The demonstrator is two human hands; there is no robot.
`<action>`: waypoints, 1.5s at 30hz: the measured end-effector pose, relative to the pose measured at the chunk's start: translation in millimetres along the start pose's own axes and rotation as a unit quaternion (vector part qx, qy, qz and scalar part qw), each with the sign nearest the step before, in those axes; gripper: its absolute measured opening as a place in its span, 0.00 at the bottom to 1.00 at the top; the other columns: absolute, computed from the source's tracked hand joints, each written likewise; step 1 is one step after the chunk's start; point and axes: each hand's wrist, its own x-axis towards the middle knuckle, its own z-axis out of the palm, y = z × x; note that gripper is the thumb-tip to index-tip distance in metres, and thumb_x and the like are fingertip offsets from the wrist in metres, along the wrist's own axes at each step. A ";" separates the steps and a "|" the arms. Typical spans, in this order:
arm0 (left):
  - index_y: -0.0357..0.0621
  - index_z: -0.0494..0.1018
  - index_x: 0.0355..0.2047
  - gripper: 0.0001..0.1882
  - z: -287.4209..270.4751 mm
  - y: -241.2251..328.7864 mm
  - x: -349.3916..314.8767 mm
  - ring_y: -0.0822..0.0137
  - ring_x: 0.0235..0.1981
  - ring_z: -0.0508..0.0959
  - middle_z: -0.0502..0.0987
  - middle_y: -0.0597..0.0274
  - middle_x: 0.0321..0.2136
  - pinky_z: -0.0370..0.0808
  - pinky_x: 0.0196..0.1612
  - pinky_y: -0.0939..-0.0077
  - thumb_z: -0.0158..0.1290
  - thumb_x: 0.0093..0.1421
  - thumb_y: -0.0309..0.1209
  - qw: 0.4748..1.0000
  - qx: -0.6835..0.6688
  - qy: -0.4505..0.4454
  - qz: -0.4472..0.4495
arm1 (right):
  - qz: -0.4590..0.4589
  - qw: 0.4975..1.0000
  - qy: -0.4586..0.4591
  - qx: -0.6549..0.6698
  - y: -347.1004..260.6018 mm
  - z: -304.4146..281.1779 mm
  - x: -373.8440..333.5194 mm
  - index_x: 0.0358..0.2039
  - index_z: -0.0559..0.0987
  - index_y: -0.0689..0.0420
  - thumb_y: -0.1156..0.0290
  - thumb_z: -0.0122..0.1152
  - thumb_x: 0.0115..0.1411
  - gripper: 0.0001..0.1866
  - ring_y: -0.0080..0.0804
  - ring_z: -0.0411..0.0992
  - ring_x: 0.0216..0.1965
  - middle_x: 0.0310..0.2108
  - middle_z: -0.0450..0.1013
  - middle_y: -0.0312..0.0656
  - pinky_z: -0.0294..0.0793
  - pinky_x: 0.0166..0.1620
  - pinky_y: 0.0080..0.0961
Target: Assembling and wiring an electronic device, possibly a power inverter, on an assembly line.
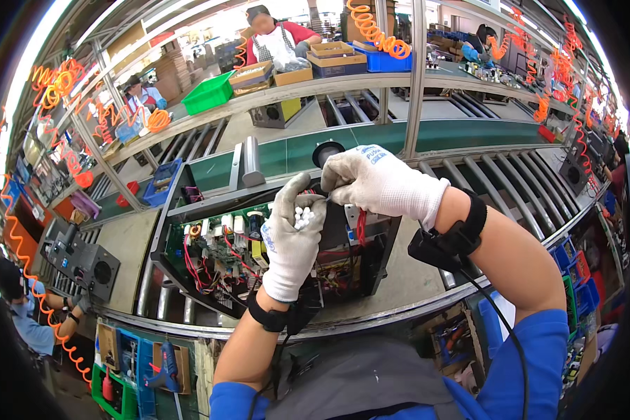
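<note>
Both my hands wear white knit gloves and meet above an opened dark metal equipment case (162,241). Several small white plastic pieces (302,215) lie in the palm of my left hand (287,248), its fingers curled around them. My right hand (378,182) pinches at the left fingertips; what sits in that pinch is too small to make out. Below the left hand, a green circuit board (220,245) with red wires and connectors fills the case's left part. More red wires (361,225) hang under the right hand. The gloves hide the case's middle.
Metal rollers (521,189) run to the right, with a green belt (462,136) behind. Another dark unit (84,262) stands left, near a co-worker (31,308). Beyond the belt, a shelf holds a green bin (208,92) and cardboard boxes. A power screwdriver (166,367) hangs lower left.
</note>
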 end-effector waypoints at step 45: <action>0.39 0.70 0.46 0.18 -35.9 48.3 -100.2 0.51 0.30 0.78 0.76 0.53 0.30 0.74 0.31 0.65 0.48 0.53 0.21 0.897 0.206 -0.372 -0.123 | -0.214 0.974 0.049 0.060 26.9 104.8 -97.7 0.38 0.81 0.52 0.66 0.68 0.51 0.13 0.38 0.77 0.32 0.35 0.77 0.40 0.77 0.31 0.28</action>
